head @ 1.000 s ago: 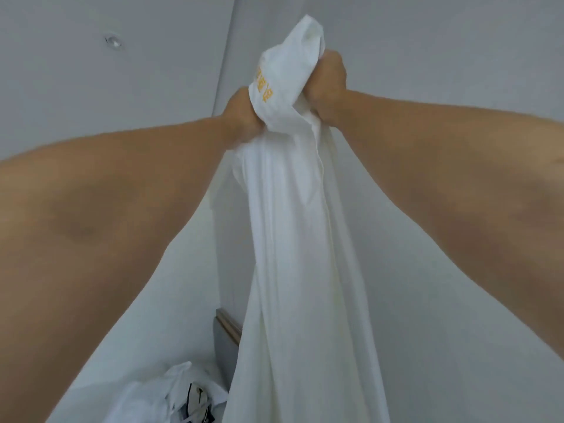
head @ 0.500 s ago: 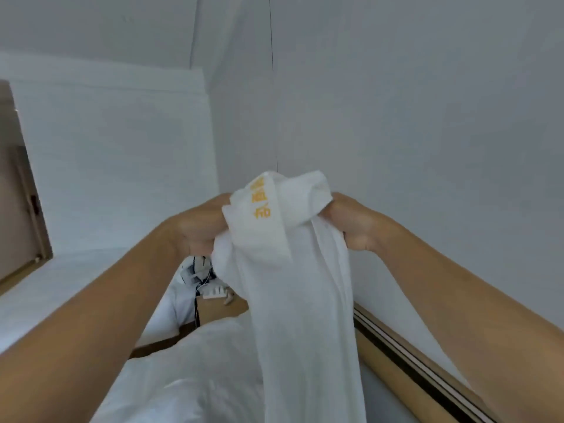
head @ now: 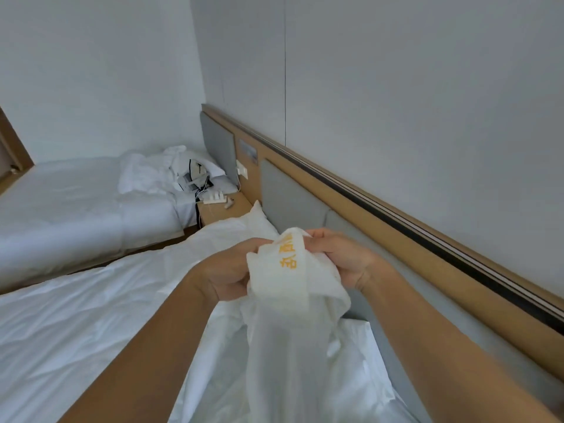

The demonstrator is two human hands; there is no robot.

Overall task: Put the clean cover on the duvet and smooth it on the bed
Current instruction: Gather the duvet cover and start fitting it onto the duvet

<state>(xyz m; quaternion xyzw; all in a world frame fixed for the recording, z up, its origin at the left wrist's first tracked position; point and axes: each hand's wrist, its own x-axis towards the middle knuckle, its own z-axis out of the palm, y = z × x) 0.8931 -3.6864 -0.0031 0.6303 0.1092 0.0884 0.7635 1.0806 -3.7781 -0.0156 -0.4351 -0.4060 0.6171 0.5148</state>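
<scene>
The bunched corner of the duvet cover (head: 290, 270), marked with yellow embroidery, is coming down from overhead to just above the near bed (head: 76, 331), the left hand (head: 225, 274) and right hand (head: 343, 257) both gripping it with curled fingers. If either grip is loosening, the corner may be slipping away and twisting; whether the duvet is lying inside the cover, I cannot tell.
</scene>
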